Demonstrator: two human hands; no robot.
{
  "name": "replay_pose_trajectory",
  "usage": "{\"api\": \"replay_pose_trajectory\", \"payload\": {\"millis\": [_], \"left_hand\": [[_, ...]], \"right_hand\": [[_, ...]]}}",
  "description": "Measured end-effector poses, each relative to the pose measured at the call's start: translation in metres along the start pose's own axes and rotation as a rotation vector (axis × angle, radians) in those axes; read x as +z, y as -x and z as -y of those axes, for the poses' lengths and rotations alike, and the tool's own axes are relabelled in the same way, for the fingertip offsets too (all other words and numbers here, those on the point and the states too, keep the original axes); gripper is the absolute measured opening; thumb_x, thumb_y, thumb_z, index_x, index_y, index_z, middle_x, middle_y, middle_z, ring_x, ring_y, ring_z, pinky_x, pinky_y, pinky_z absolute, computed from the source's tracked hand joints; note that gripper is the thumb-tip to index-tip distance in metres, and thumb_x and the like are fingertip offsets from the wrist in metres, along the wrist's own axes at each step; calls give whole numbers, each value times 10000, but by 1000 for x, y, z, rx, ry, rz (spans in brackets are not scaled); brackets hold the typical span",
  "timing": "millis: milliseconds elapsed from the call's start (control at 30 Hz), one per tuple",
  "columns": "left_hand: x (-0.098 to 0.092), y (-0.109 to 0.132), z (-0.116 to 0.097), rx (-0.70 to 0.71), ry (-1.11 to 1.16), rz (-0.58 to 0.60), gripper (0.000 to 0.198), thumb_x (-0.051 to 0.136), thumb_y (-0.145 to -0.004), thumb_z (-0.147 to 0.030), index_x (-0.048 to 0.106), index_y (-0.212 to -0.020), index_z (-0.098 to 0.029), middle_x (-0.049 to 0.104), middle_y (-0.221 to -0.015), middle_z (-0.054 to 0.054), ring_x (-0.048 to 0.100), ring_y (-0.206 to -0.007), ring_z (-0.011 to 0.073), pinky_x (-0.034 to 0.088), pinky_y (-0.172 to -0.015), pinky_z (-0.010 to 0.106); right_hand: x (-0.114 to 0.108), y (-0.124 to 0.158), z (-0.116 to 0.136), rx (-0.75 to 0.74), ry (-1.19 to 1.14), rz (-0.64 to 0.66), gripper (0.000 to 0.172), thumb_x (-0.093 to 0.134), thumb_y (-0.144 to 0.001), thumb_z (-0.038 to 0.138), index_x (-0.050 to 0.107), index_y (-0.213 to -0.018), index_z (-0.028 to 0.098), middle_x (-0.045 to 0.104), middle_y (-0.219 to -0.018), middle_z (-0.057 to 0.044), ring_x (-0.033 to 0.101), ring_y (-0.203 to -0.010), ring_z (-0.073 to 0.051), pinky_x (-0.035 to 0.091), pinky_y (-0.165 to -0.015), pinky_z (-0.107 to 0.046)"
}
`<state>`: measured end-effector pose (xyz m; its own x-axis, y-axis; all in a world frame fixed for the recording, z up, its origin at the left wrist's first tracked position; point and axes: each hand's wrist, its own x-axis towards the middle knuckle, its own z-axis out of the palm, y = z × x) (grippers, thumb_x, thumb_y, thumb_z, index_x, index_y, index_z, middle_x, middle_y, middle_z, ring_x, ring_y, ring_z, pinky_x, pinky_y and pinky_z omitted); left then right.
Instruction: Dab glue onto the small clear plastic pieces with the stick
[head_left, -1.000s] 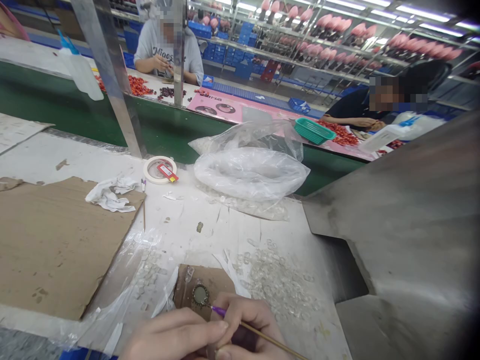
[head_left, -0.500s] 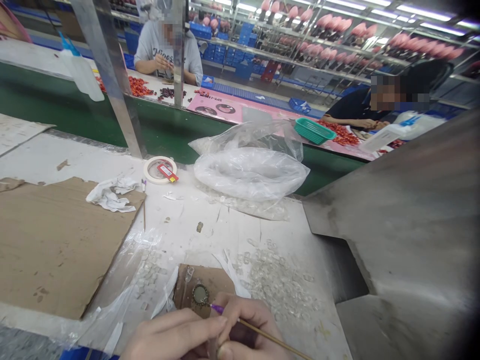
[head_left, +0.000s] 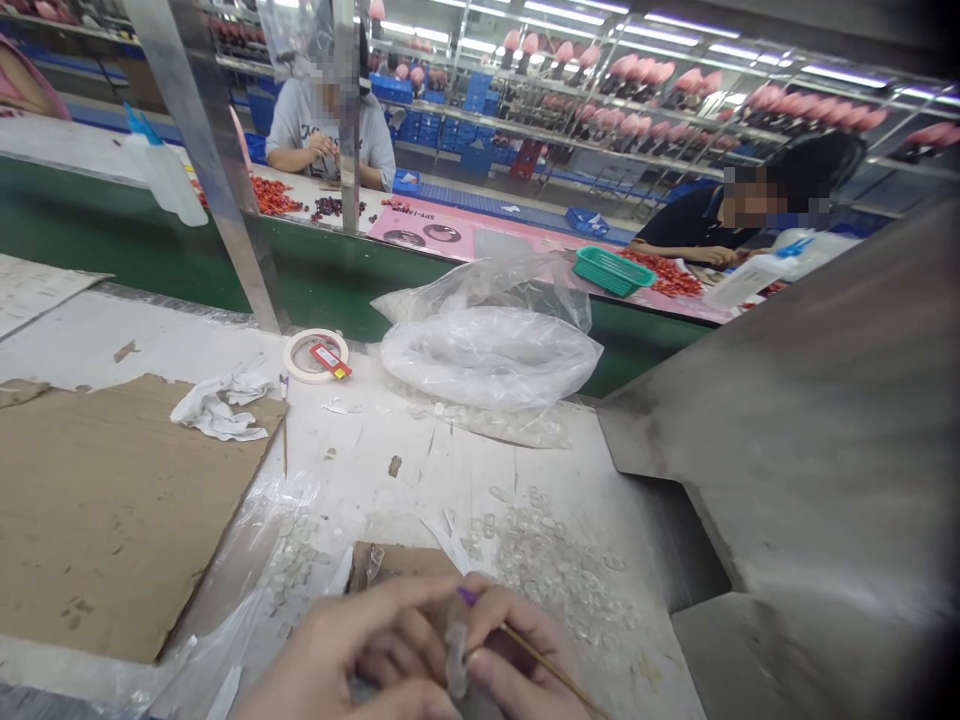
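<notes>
- head view, bottom edge: left hand [head_left: 360,655] curled over a small brown cardboard scrap [head_left: 390,563], fingers bunched, pinching something small and clear against the right hand, can't tell what exactly
- right hand [head_left: 517,665] closed round a thin stick with a purple tip [head_left: 517,640], tip pointing at the left fingers
- scattered clear beads [head_left: 547,570] lie on the white worktop [head_left: 420,460] just right of the scrap
- farther back: a clear plastic bag [head_left: 487,345], a tape roll [head_left: 315,355], a crumpled tissue [head_left: 217,405] on a big cardboard sheet [head_left: 112,510]
- across the green belt [head_left: 315,270], other people sit sorting red pieces next to a green basket [head_left: 611,270]
</notes>
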<state>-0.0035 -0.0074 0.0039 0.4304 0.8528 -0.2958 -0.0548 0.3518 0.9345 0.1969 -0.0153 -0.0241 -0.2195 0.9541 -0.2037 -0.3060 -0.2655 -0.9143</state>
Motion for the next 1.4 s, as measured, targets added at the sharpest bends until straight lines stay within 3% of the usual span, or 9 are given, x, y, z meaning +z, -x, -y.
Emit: {"api": "replay_pose_trajectory", "payload": {"millis": [133,233,367,533,633,867,1000,1167,1400], "left_hand": [[-27,-59,-24,164,-623,-115,285,609,-987,-244,700,-1248,-173,823,-973,57,792,-882,206,648,-780,327],[-47,-121,-29,255,-878,-237,203,662,-990,-267,695,-1160,-162,748,-1176,86,732,-1039,258,593,-915,494],[-53,-185,-16,378,-1148,-253,293,674,-982,-282,651,-1258,-187,677,-1311,100,694,-1105,280,588,-916,504],[-45,-207,2,427,-1344,-269,310,674,-981,-286,641,-1273,-186,676,-1307,101,702,-1083,276,599,-893,493],[-43,-204,3,444,-1397,-294,317,679,-978,-286,638,-1274,-180,679,-1296,101,705,-1073,276,603,-882,490],[-45,-166,-11,553,-1304,-346,304,677,-979,-274,644,-1266,-180,681,-1293,99,699,-1094,281,593,-904,503],[-58,-134,-10,556,-1121,-366,273,664,-988,-263,648,-1247,-179,694,-1253,91,714,-1030,256,609,-864,467],[-68,-98,-1,466,-861,-386,141,649,-992,-230,692,-1108,-163,733,-1101,62,723,-950,227,601,-847,446],[-26,-30,15,291,-344,-381,120,669,-824,-187,766,-893,-193,806,-822,32,749,-693,178,623,-655,265]], "right_hand": [[-38,2,5,-64,331,-385,248,881,-695,497,768,-683,276,745,-762,-54,668,-1055,-300,541,-846,-315],[-68,-3,10,-125,610,-552,245,817,-735,488,761,-721,250,740,-785,-62,683,-848,-291,550,-746,-346],[-92,-2,19,-161,720,-656,168,850,-670,361,747,-650,230,669,-662,-36,596,-665,-250,494,-687,-354],[-79,8,12,-159,711,-639,283,636,-908,491,761,-918,238,693,-809,-62,605,-744,-261,494,-707,-360],[-50,4,-8,-134,640,-513,337,465,-1012,463,694,-1120,240,711,-828,-41,617,-677,-226,514,-680,-350],[-2,-14,-60,-83,613,-176,170,742,-853,354,763,-782,200,689,-721,-21,619,-653,-199,475,-601,-284],[-4,-15,-67,-108,609,-151,327,595,-975,439,735,-808,195,657,-679,-26,601,-633,-205,453,-611,-294],[2,-14,-69,-169,569,-192,290,661,-945,430,731,-756,221,646,-695,-16,566,-677,-211,426,-684,-303],[14,-4,-43,-179,272,-286,344,653,-949,515,714,-793,214,571,-622,17,494,-564,-148,383,-539,-259]]}}
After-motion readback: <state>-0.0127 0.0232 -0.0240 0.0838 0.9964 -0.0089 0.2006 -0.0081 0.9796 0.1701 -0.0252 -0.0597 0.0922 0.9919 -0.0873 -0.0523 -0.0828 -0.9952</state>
